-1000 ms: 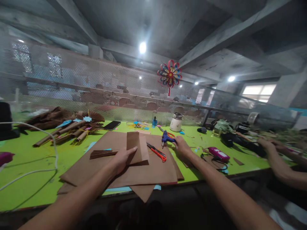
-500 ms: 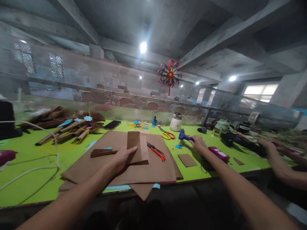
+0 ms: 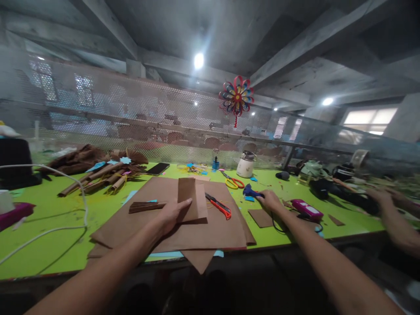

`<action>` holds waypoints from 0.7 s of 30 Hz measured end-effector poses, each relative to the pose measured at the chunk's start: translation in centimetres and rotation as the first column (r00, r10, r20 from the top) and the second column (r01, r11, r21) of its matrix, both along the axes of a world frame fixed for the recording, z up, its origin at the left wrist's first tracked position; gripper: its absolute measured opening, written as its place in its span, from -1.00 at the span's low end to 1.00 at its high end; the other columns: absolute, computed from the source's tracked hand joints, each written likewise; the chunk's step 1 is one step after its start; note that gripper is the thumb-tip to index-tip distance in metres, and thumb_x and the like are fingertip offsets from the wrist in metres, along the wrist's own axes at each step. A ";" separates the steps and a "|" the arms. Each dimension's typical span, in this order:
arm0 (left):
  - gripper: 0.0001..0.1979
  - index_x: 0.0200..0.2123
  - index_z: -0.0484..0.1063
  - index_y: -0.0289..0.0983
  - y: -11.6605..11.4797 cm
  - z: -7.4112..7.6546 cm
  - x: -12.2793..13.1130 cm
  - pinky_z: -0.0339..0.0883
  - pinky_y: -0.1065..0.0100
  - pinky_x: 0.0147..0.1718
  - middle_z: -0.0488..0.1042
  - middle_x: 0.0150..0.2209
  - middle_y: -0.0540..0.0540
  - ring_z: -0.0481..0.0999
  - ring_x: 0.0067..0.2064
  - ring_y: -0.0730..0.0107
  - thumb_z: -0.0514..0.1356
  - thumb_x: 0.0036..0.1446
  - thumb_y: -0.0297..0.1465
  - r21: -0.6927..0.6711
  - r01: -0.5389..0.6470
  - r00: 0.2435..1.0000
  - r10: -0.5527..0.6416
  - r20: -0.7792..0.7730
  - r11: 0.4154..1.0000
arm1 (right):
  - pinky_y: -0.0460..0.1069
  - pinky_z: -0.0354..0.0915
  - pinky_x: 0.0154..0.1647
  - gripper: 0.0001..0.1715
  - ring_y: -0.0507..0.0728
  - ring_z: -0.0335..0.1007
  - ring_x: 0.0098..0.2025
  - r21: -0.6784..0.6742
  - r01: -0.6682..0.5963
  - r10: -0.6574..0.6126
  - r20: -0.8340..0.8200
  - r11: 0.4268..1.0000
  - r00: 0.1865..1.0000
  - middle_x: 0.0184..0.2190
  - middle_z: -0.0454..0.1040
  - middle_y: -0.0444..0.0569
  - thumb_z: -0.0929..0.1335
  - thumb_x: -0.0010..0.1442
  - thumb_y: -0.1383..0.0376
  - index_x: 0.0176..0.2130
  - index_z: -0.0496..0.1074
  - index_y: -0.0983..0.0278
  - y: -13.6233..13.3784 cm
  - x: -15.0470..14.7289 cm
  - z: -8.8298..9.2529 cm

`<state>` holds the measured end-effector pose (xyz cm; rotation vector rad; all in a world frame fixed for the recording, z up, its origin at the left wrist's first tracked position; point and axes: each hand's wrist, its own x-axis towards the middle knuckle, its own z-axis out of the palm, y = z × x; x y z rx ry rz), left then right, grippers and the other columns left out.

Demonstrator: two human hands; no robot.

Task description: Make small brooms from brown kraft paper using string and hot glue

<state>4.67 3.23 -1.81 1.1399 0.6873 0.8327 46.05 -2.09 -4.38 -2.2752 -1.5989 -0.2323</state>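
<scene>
My left hand (image 3: 175, 214) grips a folded piece of brown paper (image 3: 187, 194), thumb on its face. Beneath it lie large brown paper sheets (image 3: 210, 234), with a pleated brown paper strip (image 3: 144, 207) left of the fold. A red utility knife (image 3: 219, 206) rests on the sheets to the right. My right hand (image 3: 271, 201) is closed around the handle of a blue glue gun (image 3: 251, 191), held low over the green table beside a blue scrap. A small brown paper square (image 3: 260, 218) lies just below that hand.
Scissors (image 3: 233, 181), a white bottle (image 3: 245, 165) and a phone (image 3: 158, 168) are at the back. Brown paper rolls (image 3: 95, 177) lie left, near a white cable (image 3: 85, 205). A purple box (image 3: 306, 209) sits right, and another person's hands (image 3: 380, 199) work beyond it.
The glue gun has come down closer to the table in my right hand, its nozzle tilting lower. My left hand keeps hold of the folded paper. The whole view has shifted slightly.
</scene>
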 end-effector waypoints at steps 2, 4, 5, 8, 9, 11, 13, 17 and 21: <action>-0.56 -0.09 0.42 -0.38 0.1 -0.1 0.0 0.43 0.19 -0.24 0.59 -0.24 -0.23 0.58 -0.27 0.13 0.32 -0.04 -0.29 0.009 0.001 1.000 -0.001 0.003 1.000 | 0.13 0.37 -0.11 -0.68 0.15 0.39 -0.09 0.048 -0.016 0.018 -0.037 0.999 0.999 0.00 0.38 0.03 0.30 0.27 0.22 0.01 0.35 0.27 -0.4 -0.3 0.9; -0.57 -0.10 0.42 -0.37 0.2 -0.2 0.0 0.43 0.19 -0.24 0.59 -0.23 -0.23 0.58 -0.26 0.13 0.32 -0.05 -0.29 0.016 0.004 1.000 -0.004 0.005 1.000 | 0.13 0.37 -0.10 -0.67 0.15 0.39 -0.09 0.107 -0.034 0.041 -0.073 0.994 0.996 -0.01 0.38 0.04 0.30 0.27 0.22 0.01 0.34 0.28 -0.6 -0.9 2.1; -0.56 -0.10 0.42 -0.36 0.2 -0.2 0.0 0.43 0.19 -0.24 0.59 -0.21 -0.24 0.58 -0.27 0.13 0.32 -0.05 -0.29 0.017 0.009 1.000 -0.009 0.006 1.000 | 0.13 0.36 -0.10 -0.67 0.15 0.39 -0.09 0.140 -0.043 0.056 -0.091 0.989 0.994 -0.01 0.38 0.04 0.30 0.27 0.22 0.00 0.35 0.29 -0.7 -1.3 2.8; -0.54 -0.08 0.41 -0.37 0.4 -0.1 0.0 0.43 0.18 -0.24 0.58 -0.18 -0.26 0.58 -0.27 0.12 0.33 -0.06 -0.30 0.011 0.031 1.000 -0.031 0.004 0.999 | 0.14 0.32 -0.06 -0.77 0.14 0.39 -0.11 0.257 -0.082 0.123 -0.151 0.963 0.981 -0.10 0.44 0.02 0.31 0.25 0.23 -0.13 0.42 0.30 -0.8 -3.7 4.9; -0.55 -0.08 0.41 -0.38 0.4 0.0 0.0 0.43 0.19 -0.24 0.57 -0.18 -0.27 0.58 -0.26 0.11 0.33 -0.05 -0.30 0.011 0.040 0.999 -0.040 0.007 0.999 | 0.14 0.29 -0.04 -0.80 0.15 0.39 -0.12 0.300 -0.104 0.161 -0.174 0.948 0.972 -0.17 0.47 0.03 0.32 0.23 0.25 -0.21 0.46 0.32 -0.9 -4.9 5.6; -0.55 -0.08 0.42 -0.40 0.4 0.6 0.0 0.43 0.19 -0.22 0.56 -0.16 -0.29 0.57 -0.22 0.09 0.32 -0.04 -0.31 0.018 0.075 0.997 -0.075 0.028 0.997 | 0.10 0.26 -0.05 -0.78 0.19 0.39 -0.17 0.384 -0.163 0.263 -0.224 0.909 0.938 -0.28 0.51 0.08 0.32 0.20 0.24 -0.35 0.50 0.31 -1.1 -8.1 6.5; -0.54 -0.05 0.41 -0.40 0.1 1.5 -0.1 0.42 0.17 -0.20 0.55 -0.12 -0.31 0.56 -0.17 0.06 0.30 -0.01 -0.30 0.032 0.132 0.990 -0.133 0.044 0.991 | 0.06 0.27 -0.13 -0.74 0.17 0.40 -0.25 0.428 -0.247 0.392 -0.291 0.869 0.873 -0.33 0.53 0.04 0.32 0.16 0.18 -0.38 0.52 0.29 -1.3 -11.7 7.0; -0.52 -0.05 0.44 -0.40 -1.1 3.2 -0.1 0.44 0.14 -0.26 0.55 -0.14 -0.31 0.56 -0.21 0.01 0.29 -0.01 -0.24 0.055 0.170 0.985 -0.168 -0.029 0.984 | -0.03 0.30 -0.38 -0.60 0.10 0.39 -0.43 0.428 -0.400 0.581 -0.497 0.810 0.645 -0.50 0.50 -0.06 0.31 0.13 0.03 -0.43 0.52 0.29 -1.7 -18.6 6.1; -0.57 -0.10 0.47 -0.39 -2.7 3.5 -0.1 0.45 0.17 -0.29 0.56 -0.15 -0.31 0.56 -0.23 0.03 0.29 -0.01 -0.25 0.045 0.156 0.988 -0.156 -0.015 0.987 | -0.06 0.28 -0.48 -0.51 0.05 0.35 -0.52 0.456 -0.389 0.597 -0.671 0.800 0.441 -0.58 0.45 -0.10 0.31 0.10 -0.06 -0.47 0.47 0.31 -1.8 -22.5 4.1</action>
